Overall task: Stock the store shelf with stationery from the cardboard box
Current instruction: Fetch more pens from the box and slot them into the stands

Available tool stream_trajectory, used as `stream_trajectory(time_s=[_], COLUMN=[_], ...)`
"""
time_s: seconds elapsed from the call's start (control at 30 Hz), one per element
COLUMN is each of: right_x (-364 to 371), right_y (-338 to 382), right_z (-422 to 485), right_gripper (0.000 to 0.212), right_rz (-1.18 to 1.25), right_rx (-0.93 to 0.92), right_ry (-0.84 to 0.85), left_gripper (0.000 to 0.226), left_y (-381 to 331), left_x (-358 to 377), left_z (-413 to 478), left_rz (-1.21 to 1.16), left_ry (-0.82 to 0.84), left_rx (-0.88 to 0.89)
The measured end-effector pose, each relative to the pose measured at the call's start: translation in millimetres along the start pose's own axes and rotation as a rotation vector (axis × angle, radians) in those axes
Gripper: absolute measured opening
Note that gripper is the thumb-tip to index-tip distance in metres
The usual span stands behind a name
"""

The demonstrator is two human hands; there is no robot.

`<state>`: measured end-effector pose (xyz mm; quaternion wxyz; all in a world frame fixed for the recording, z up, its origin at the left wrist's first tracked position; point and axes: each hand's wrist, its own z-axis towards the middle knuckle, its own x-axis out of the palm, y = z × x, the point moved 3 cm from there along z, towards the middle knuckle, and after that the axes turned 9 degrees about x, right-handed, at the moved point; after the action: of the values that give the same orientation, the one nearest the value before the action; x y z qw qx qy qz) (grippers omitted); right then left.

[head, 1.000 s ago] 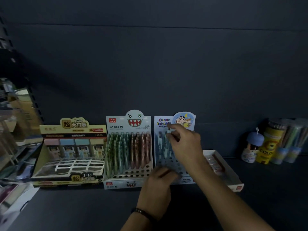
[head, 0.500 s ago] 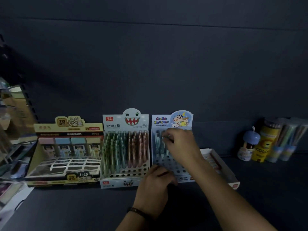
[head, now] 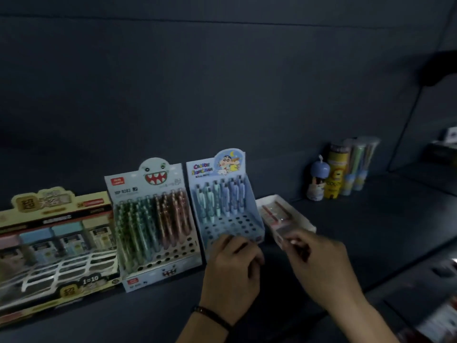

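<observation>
The shelf (head: 385,226) looks partly stocked. The blue cartoon pen display (head: 249,194) has pens (head: 220,199) standing in its back rows only, and most of its front holes are bare, so I'd judge there is filling left to do. Touching its left side is the shark-face pen display (head: 153,219), nearly full, and further left a yellow refill box (head: 57,238). Just right of the blue display lies a shallow white tray (head: 305,222), and well beyond that stand a few tubes and bottles (head: 338,174). The cardboard box is nowhere in sight.

The left hand (head: 232,271) sits curled against the blue display's front edge. I cannot tell whether it grips the card or anything else. The right hand (head: 319,263) reaches to the tray's near end, fingertips at a pale, blurred packet (head: 284,233), and I cannot say if it pinches it.

A second ago the right hand was up among the blue display's pens. It has since swung right to the tray, while the left has stayed put.
</observation>
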<state>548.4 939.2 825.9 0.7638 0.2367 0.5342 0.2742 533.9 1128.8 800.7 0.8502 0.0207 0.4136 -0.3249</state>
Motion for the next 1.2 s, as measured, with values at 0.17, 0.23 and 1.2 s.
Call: stream_trajectory(time_s=[0.17, 0.23, 1.2], right_x=[-52.7, -78.2, -426.8], right_y=[-82.4, -123.0, -684.9], right_z=[-74.1, -107.9, -693.1], right_gripper=[0.006, 0.01, 0.03], right_rz=[-0.11, -0.204, -0.034], right_rx=[0.237, 0.374, 1.603], right_ry=[-0.066, -0.084, -0.036], left_gripper=[0.022, 0.021, 0.018], left_y=[-86.7, -135.6, -834.6], left_x=[22.1, 41.3, 530.4], left_z=[4.2, -3.6, -247.2], left_rz=[-0.191, -0.288, -0.248], left_ry=[0.164, 0.283, 1.691], left_rx=[0.16, 0.238, 1.018])
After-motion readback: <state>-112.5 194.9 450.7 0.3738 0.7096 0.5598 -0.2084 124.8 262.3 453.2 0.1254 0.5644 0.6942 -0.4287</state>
